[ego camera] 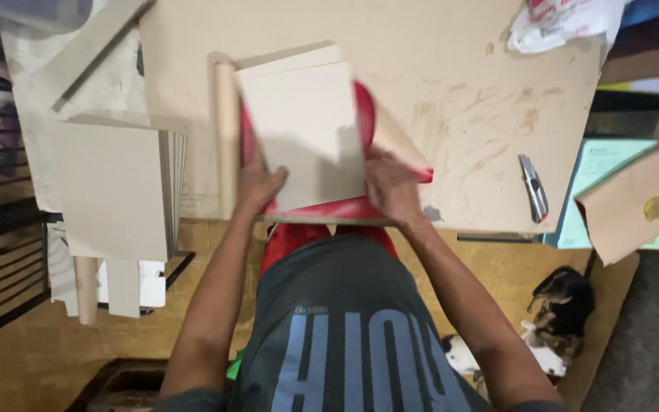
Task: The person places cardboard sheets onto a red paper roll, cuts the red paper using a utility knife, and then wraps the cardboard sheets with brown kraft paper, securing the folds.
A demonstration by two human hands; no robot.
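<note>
Hands pressing now: left hand [257, 183] and right hand [392, 187] lie flat, fingers spread, on grey boards [303, 126] over red sheet [360, 207].

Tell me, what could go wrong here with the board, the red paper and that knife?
1. Both hands, left hand and right hand, press a grey board onto red paper whose edges curl up; the paper could crease or go on crooked.
2. The utility knife lies near the worktable's front edge; a bump might knock it off.
3. A cat sits on the floor below that edge.
</note>
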